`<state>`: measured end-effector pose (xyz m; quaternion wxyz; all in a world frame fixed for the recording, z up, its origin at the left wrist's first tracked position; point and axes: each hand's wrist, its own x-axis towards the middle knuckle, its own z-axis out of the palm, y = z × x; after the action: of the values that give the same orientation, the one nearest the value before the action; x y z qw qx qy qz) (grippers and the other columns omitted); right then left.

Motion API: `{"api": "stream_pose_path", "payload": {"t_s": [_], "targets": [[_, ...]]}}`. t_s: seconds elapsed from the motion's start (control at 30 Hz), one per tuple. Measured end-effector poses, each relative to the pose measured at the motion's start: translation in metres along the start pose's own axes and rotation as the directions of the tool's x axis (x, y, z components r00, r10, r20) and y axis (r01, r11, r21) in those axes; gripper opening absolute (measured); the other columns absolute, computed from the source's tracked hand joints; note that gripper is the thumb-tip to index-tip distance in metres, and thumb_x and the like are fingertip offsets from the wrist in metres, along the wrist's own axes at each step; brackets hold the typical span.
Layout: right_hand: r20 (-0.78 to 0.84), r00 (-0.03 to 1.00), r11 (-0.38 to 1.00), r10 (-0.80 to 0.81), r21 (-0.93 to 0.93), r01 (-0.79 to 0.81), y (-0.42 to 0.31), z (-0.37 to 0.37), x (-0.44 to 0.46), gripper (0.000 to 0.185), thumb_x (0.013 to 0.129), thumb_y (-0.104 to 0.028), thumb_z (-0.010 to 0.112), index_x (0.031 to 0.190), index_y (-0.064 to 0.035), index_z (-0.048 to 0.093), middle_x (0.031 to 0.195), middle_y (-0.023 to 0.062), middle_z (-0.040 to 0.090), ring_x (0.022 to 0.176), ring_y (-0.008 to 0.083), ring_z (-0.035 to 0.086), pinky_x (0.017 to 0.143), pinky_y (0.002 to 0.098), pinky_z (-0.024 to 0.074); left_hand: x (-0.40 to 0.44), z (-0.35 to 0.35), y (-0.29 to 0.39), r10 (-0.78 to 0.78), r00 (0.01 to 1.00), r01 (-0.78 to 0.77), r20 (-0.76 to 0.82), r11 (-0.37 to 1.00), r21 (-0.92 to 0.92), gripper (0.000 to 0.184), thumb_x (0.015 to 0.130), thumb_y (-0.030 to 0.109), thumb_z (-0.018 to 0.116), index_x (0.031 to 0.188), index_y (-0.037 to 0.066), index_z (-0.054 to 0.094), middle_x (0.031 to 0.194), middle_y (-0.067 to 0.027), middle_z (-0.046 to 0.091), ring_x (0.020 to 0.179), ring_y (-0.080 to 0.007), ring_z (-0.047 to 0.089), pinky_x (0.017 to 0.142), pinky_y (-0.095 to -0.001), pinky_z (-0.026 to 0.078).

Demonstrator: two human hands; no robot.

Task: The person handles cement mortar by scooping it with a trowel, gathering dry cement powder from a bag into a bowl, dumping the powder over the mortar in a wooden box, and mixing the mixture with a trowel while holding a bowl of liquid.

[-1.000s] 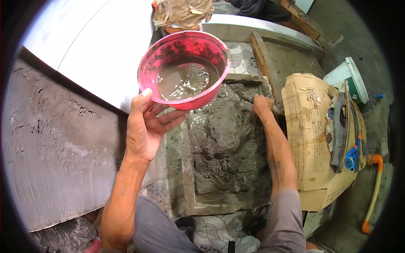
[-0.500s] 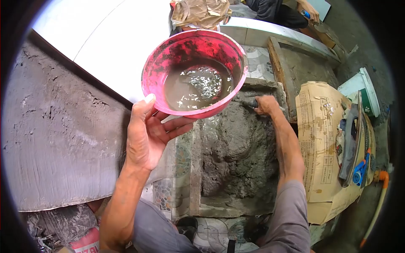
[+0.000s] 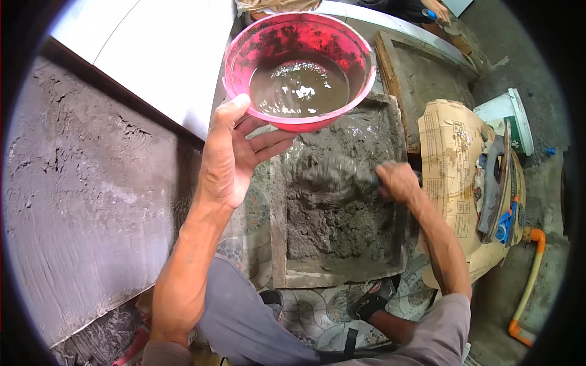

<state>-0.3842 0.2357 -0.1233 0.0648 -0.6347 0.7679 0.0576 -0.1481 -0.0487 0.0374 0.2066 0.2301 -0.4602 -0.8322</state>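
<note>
My left hand (image 3: 235, 146) grips the rim and underside of a red plastic bowl (image 3: 299, 125), thumb on the rim and fingers below. Murky grey water (image 3: 299, 88) lies in the bowl. Wet grey mortar (image 3: 329, 226) fills much of a shallow wooden tray (image 3: 278, 244) under the bowl. Over the tray's right side, my right hand (image 3: 400, 182) is closed round the handle of a trowel (image 3: 336, 172), whose blade is smeared by motion over the mortar.
Cardboard (image 3: 439, 177) with tools on it lies right of the tray. Beyond are a white bucket (image 3: 503, 116) and an orange-jointed pipe (image 3: 530, 280). Another tray (image 3: 427, 79) stands behind. Another person's hand (image 3: 436, 11) shows at the top. A mortar-coated slab (image 3: 91, 201) is at left.
My right hand has come nearer and lower over the tray, and the trowel has moved off the tray's far end across the mortar. The bowl sits higher and further right in view, still in my left hand.
</note>
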Motion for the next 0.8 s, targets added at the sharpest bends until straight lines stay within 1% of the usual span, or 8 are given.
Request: {"api": "stream_pose_path", "payload": {"t_s": [0.03, 0.2, 0.3, 0.37, 0.53, 0.63, 0.77, 0.8], "targets": [[0.102, 0.995, 0.999, 0.022, -0.030, -0.019, -0.014, 0.004, -0.013, 0.027, 0.077, -0.020, 0.072, 0.091, -0.0091, 0.052, 0.091, 0.0104, 0.059, 0.088, 0.0289, 0.060, 0.073, 0.0398, 0.0520, -0.002, 0.001, 0.000, 0.012, 1.000, -0.012, 0.003, 1.000, 0.007, 0.060, 0.089, 0.049, 0.055, 0.130, 0.006, 0.050, 0.119, -0.0131, 0.065, 0.098, -0.0263, 0.068, 0.091, -0.0421, 0.052], [0.114, 0.993, 0.968, 0.042, -0.249, -0.013, -0.047, -0.045, -0.046, 0.020, 0.078, -0.010, 0.065, 0.094, -0.0076, 0.053, 0.087, 0.0118, 0.057, 0.084, 0.0273, 0.059, 0.071, 0.0398, 0.0504, -0.004, 0.000, 0.001, 0.015, 0.999, -0.013, 0.041, 0.999, -0.053, 0.059, 0.090, 0.049, 0.055, 0.131, 0.006, 0.049, 0.120, -0.0129, 0.064, 0.097, -0.0265, 0.068, 0.091, -0.0416, 0.053], [0.052, 0.958, 0.949, 0.284, -0.159, -0.273, -0.045, -0.055, -0.015, 0.017, 0.081, -0.012, 0.062, 0.094, -0.0064, 0.053, 0.088, 0.0124, 0.058, 0.085, 0.0290, 0.061, 0.070, 0.0410, 0.0514, -0.004, 0.000, -0.001, 0.022, 0.999, -0.020, 0.024, 0.996, -0.082, 0.060, 0.090, 0.048, 0.055, 0.131, 0.005, 0.049, 0.121, -0.0135, 0.063, 0.097, -0.0270, 0.068, 0.091, -0.0421, 0.053], [-0.077, 0.948, 0.938, 0.310, -0.137, -0.318, -0.019, -0.036, 0.013, 0.017, 0.084, -0.015, 0.061, 0.095, -0.0057, 0.053, 0.089, 0.0138, 0.060, 0.087, 0.0311, 0.063, 0.069, 0.0426, 0.0530, -0.005, -0.001, 0.000, 0.020, 1.000, -0.018, 0.018, 0.995, -0.094, 0.060, 0.090, 0.048, 0.055, 0.131, 0.005, 0.049, 0.121, -0.0142, 0.063, 0.097, -0.0275, 0.068, 0.091, -0.0423, 0.053], [-0.163, 0.880, 0.858, 0.447, -0.199, -0.473, 0.056, 0.039, 0.097, 0.012, 0.090, -0.017, 0.054, 0.097, -0.0070, 0.057, 0.091, 0.0132, 0.063, 0.087, 0.0311, 0.066, 0.069, 0.0444, 0.0543, -0.011, -0.008, 0.000, 0.016, 1.000, -0.017, -0.016, 0.997, -0.072, 0.062, 0.089, 0.049, 0.056, 0.131, 0.004, 0.049, 0.121, -0.0165, 0.063, 0.097, -0.0290, 0.068, 0.091, -0.0445, 0.053], [-0.242, 0.838, 0.816, 0.490, -0.212, -0.538, 0.064, 0.063, 0.132, 0.012, 0.093, -0.017, 0.049, 0.096, -0.0087, 0.058, 0.094, 0.0117, 0.064, 0.089, 0.0304, 0.066, 0.071, 0.0448, 0.0544, -0.010, -0.013, -0.002, -0.008, 0.999, 0.004, -0.048, 0.996, -0.084, 0.064, 0.088, 0.049, 0.056, 0.131, 0.002, 0.049, 0.120, -0.0181, 0.064, 0.096, -0.0307, 0.069, 0.092, -0.0469, 0.053], [-0.190, 0.847, 0.830, 0.497, -0.183, -0.528, 0.064, 0.086, 0.159, 0.017, 0.089, -0.023, 0.061, 0.101, -0.0104, 0.059, 0.099, 0.0104, 0.064, 0.093, 0.0305, 0.066, 0.075, 0.0436, 0.0550, -0.008, -0.012, -0.005, -0.052, 0.994, 0.038, -0.096, 0.990, -0.139, 0.065, 0.088, 0.049, 0.057, 0.130, -0.001, 0.051, 0.119, -0.0196, 0.064, 0.095, -0.0332, 0.070, 0.092, -0.0483, 0.054], [-0.152, 0.876, 0.863, 0.458, -0.160, -0.479, 0.066, 0.076, 0.156, 0.030, 0.081, -0.027, 0.071, 0.102, -0.0096, 0.060, 0.098, 0.0117, 0.067, 0.091, 0.0305, 0.068, 0.074, 0.0427, 0.0558, -0.007, -0.011, -0.005, -0.051, 0.994, 0.038, -0.096, 0.990, -0.133, 0.065, 0.088, 0.048, 0.057, 0.130, -0.001, 0.051, 0.119, -0.0196, 0.064, 0.095, -0.0335, 0.070, 0.091, -0.0482, 0.055]]}}
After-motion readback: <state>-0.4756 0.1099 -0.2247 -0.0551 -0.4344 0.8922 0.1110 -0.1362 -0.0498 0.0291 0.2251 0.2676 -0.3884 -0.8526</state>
